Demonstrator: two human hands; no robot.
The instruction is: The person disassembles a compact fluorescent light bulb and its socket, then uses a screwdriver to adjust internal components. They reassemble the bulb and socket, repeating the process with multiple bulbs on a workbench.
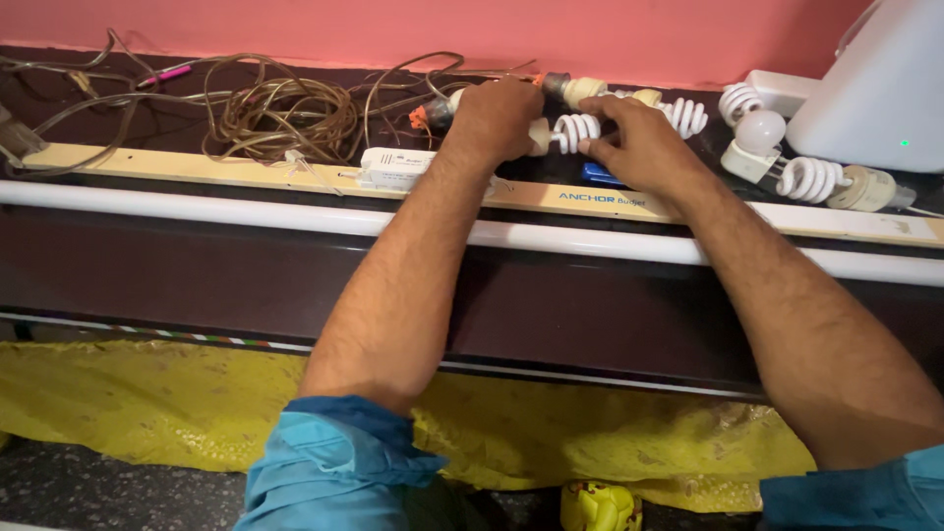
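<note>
My left hand (pixel 495 118) is closed around the base of a white spiral bulb (pixel 573 131) lying on the dark table top. My right hand (pixel 644 146) rests its fingers on the spiral part of the same bulb. Just behind lie another spiral bulb (pixel 685 115) and a cream bulb base (pixel 582 90). A small blue object (pixel 598 176) peeks out under my right hand. An orange-tipped holder (pixel 425 114) sits left of my left hand.
A long white tube light (pixel 197 203) on a cream fitting (pixel 128 162) runs across the table front. A tangle of brown wire (pixel 280 116) lies left. Right are a round bulb (pixel 761 130), a spiral bulb (pixel 811 178), and a white device (pixel 880 88). Yellow cloth (pixel 147 403) below.
</note>
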